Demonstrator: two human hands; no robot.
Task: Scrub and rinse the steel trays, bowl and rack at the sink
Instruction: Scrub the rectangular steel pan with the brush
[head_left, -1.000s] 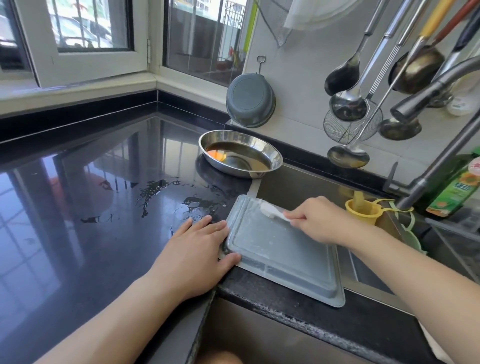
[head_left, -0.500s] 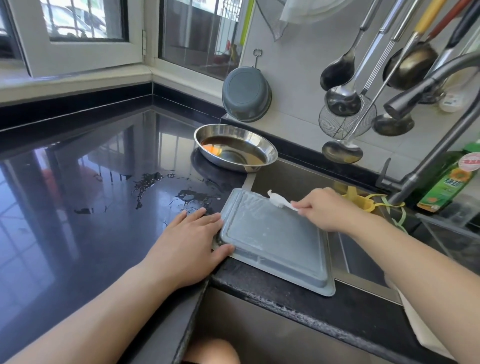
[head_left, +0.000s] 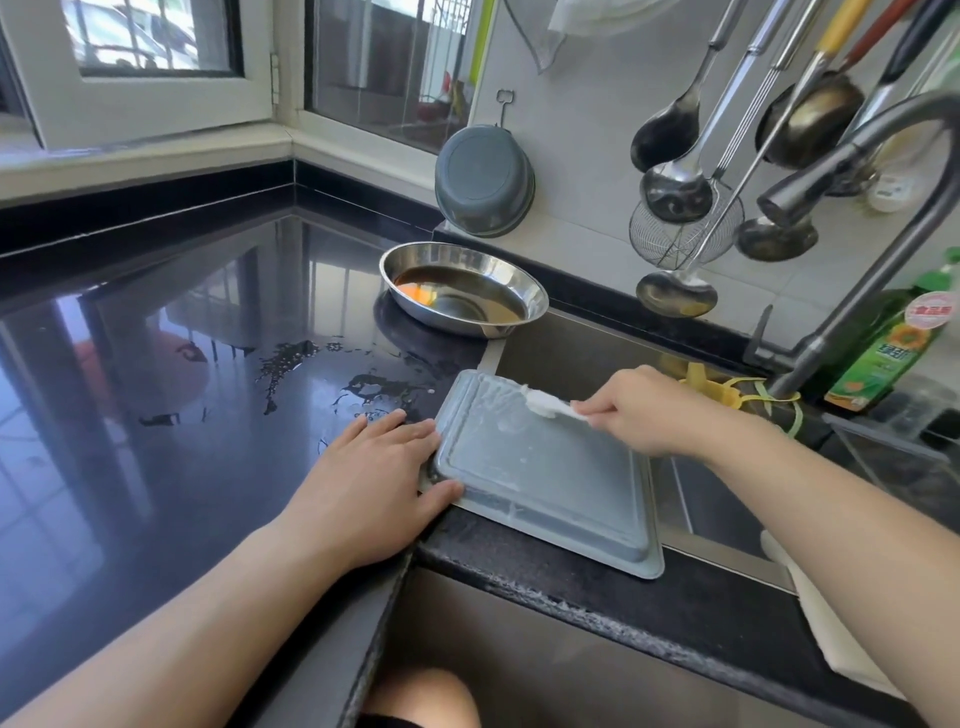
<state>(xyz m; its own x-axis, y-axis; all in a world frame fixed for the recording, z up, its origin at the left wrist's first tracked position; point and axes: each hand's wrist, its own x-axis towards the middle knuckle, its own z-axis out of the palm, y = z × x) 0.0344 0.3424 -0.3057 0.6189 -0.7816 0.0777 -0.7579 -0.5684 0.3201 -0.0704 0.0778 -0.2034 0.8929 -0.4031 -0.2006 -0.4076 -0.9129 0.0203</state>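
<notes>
The tray (head_left: 550, 478) lies upside down across the worktop's (head_left: 156, 415) front corner, its right part overhanging the sink (head_left: 597, 353). The left hand (head_left: 374, 478) lies flat with fingers straight against the tray's left edge, thumb at its near corner. The right hand (head_left: 639, 410) grips a white brush (head_left: 545, 402), bristles on the soapy far edge of the tray. The bowl (head_left: 462, 291) of brown liquid sits behind, apart from the tray, at the sink's back-left rim. Left of the hands the wet black worktop is open. The tap (head_left: 857, 234) arches over the right.
</notes>
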